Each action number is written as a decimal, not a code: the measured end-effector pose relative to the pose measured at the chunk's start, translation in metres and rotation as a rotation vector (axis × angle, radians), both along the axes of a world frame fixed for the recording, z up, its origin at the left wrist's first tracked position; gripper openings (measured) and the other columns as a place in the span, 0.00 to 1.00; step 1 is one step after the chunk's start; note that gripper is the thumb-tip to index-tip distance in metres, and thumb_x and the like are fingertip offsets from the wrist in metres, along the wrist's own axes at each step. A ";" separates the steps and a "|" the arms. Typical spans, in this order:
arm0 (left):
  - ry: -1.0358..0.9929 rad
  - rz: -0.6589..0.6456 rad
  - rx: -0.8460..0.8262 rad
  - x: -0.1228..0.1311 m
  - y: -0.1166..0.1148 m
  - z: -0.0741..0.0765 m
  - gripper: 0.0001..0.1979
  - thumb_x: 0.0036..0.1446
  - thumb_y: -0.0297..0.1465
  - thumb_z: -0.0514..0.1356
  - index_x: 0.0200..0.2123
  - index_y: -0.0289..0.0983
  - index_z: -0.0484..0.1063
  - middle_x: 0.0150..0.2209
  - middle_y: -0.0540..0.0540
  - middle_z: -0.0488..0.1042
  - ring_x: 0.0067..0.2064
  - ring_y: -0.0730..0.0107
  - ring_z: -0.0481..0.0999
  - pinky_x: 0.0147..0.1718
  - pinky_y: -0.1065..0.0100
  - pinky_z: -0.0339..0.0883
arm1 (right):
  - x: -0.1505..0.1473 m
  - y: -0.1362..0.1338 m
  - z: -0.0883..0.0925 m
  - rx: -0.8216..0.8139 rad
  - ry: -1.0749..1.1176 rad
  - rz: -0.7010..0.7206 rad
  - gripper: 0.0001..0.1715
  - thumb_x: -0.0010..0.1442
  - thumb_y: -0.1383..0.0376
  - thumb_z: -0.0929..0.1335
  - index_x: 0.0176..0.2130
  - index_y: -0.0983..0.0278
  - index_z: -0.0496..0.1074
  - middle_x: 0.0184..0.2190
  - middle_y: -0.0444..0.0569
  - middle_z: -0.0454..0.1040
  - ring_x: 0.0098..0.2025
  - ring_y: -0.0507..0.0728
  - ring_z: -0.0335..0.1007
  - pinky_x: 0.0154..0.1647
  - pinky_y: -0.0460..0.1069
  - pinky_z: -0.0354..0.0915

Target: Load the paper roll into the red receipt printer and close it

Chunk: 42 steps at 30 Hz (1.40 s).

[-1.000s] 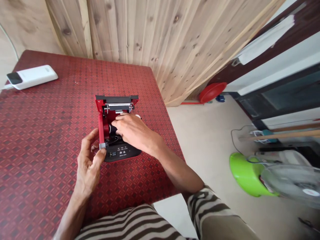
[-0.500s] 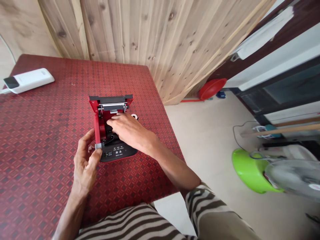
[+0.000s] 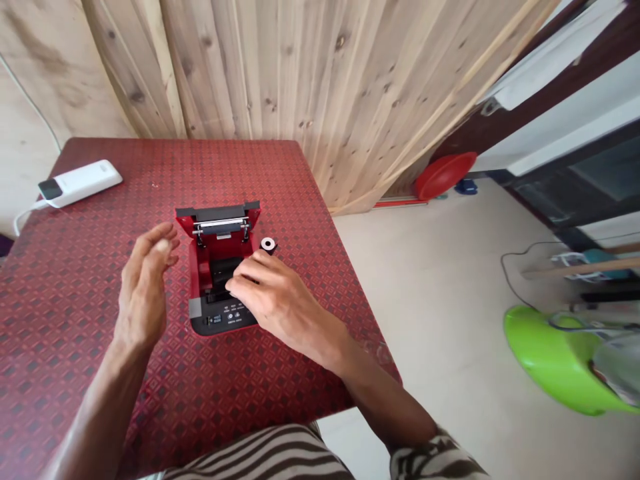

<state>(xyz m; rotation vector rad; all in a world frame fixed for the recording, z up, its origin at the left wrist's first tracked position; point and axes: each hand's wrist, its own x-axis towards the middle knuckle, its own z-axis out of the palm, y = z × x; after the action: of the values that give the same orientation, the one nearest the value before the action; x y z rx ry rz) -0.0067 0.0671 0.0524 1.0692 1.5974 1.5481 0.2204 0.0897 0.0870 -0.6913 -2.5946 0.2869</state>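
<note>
A small red and black receipt printer (image 3: 225,320) stands on the table with its lid (image 3: 215,213) raised. Its dark inner bay shows, along with a black front panel of buttons. My right hand (image 3: 273,293) is over the bay's right front, thumb and fingers drawn together; what they pinch, if anything, I cannot make out. Left of the printer, my left hand (image 3: 145,287) is in the air, fingers loosely bent and apart, holding nothing. A small paper roll (image 3: 269,245) with a dark core sits just beyond the right hand, beside the printer.
A white power bank (image 3: 85,183) with a cable lies at the far left of the red patterned table (image 3: 290,380). Wood planks (image 3: 280,67) rise behind the table. On the floor to the right are a red basin (image 3: 445,175) and a green plastic object (image 3: 550,360).
My left hand has let go of the printer's left edge and moved left and up. My right hand has drawn back from deep inside the bay toward its front right, uncovering the paper roll.
</note>
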 end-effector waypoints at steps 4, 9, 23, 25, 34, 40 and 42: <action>-0.144 0.096 0.015 0.007 0.050 0.028 0.32 0.69 0.53 0.61 0.57 0.30 0.78 0.61 0.35 0.80 0.62 0.49 0.78 0.59 0.54 0.69 | 0.008 -0.009 -0.006 0.072 0.118 -0.035 0.15 0.77 0.77 0.66 0.41 0.66 0.79 0.39 0.49 0.79 0.41 0.56 0.69 0.50 0.51 0.72; -0.140 0.055 -0.026 0.014 0.067 0.032 0.19 0.60 0.39 0.68 0.49 0.34 0.81 0.52 0.41 0.83 0.55 0.56 0.79 0.50 0.60 0.72 | 0.017 -0.023 -0.015 0.069 0.118 -0.077 0.13 0.77 0.75 0.67 0.42 0.64 0.78 0.39 0.48 0.80 0.41 0.56 0.70 0.46 0.50 0.72; -0.275 -0.080 -0.263 0.036 -0.037 -0.003 0.38 0.58 0.45 0.72 0.69 0.41 0.71 0.68 0.37 0.76 0.67 0.43 0.78 0.61 0.50 0.76 | 0.012 -0.035 -0.024 0.102 0.180 -0.186 0.12 0.76 0.75 0.67 0.47 0.62 0.79 0.60 0.58 0.83 0.64 0.63 0.79 0.65 0.61 0.76; -0.261 -0.084 -0.246 0.036 -0.039 -0.006 0.38 0.59 0.46 0.72 0.69 0.40 0.72 0.67 0.37 0.77 0.65 0.45 0.79 0.59 0.52 0.77 | 0.012 -0.035 -0.022 0.095 0.164 -0.190 0.10 0.75 0.76 0.68 0.47 0.63 0.78 0.58 0.57 0.85 0.62 0.63 0.81 0.64 0.60 0.77; -0.170 -0.066 -0.192 0.036 -0.041 -0.017 0.33 0.65 0.43 0.70 0.71 0.43 0.74 0.68 0.40 0.78 0.66 0.49 0.79 0.64 0.54 0.74 | 0.009 -0.040 -0.020 0.006 0.154 -0.222 0.12 0.75 0.76 0.67 0.50 0.63 0.77 0.60 0.57 0.85 0.65 0.62 0.81 0.68 0.60 0.77; -0.226 -0.037 -0.219 0.031 -0.052 -0.016 0.29 0.65 0.45 0.68 0.66 0.43 0.78 0.66 0.39 0.79 0.69 0.44 0.77 0.65 0.49 0.75 | 0.019 -0.046 -0.031 0.024 0.385 -0.289 0.21 0.75 0.72 0.71 0.64 0.61 0.72 0.57 0.57 0.85 0.62 0.63 0.82 0.64 0.62 0.80; -0.225 -0.042 -0.197 0.029 -0.061 -0.017 0.27 0.67 0.46 0.67 0.65 0.45 0.79 0.66 0.40 0.80 0.71 0.43 0.75 0.67 0.46 0.73 | 0.025 -0.051 -0.037 0.023 0.484 -0.403 0.22 0.74 0.72 0.71 0.64 0.59 0.72 0.53 0.57 0.86 0.57 0.63 0.84 0.58 0.62 0.82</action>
<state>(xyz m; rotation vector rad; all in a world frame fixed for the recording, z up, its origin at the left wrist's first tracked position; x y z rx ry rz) 0.0224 0.0063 0.0352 0.7876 1.5252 1.3963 0.2453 0.0390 0.0501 -0.9771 -1.9523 0.2562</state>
